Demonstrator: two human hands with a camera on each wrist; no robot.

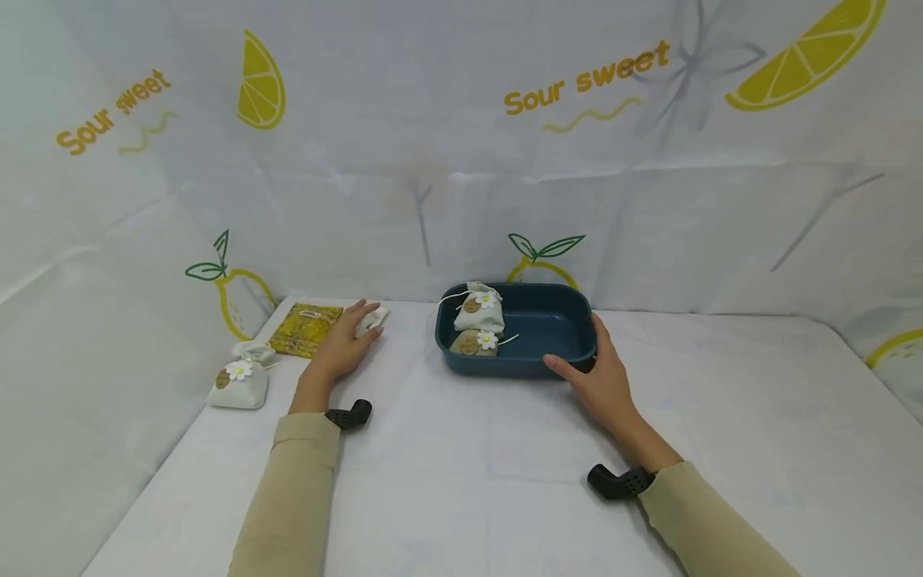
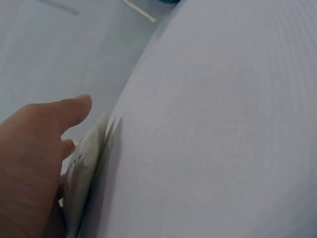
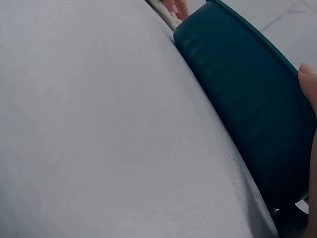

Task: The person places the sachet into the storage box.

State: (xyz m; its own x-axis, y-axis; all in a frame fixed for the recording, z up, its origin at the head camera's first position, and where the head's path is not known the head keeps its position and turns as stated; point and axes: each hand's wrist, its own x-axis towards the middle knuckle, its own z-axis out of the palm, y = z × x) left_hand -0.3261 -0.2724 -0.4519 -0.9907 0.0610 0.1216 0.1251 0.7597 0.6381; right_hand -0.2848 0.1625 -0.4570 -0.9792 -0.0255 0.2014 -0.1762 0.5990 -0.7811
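My right hand (image 1: 606,389) grips the near right corner of a dark blue rectangular bin (image 1: 519,367), thumb at the front rim and fingers along the right side. Inside the bin's left part lie a white drawstring pouch (image 1: 479,319) with a daisy and a beige pouch (image 1: 465,344) with a daisy. My left hand (image 1: 346,344) reaches over the back left of the table, thumb and fingers apart, beside a small pale packet (image 1: 371,320). In the left wrist view the flat packet (image 2: 86,173) lies close under the fingers; their contact with it is partly hidden.
A yellow patterned packet (image 1: 303,330) lies left of my left hand. Nearer the left edge sits another white drawstring pouch (image 1: 241,385) with a daisy. A white cloth (image 1: 461,481) covers the table, and a lemon-printed curtain (image 1: 375,200) hangs behind it.
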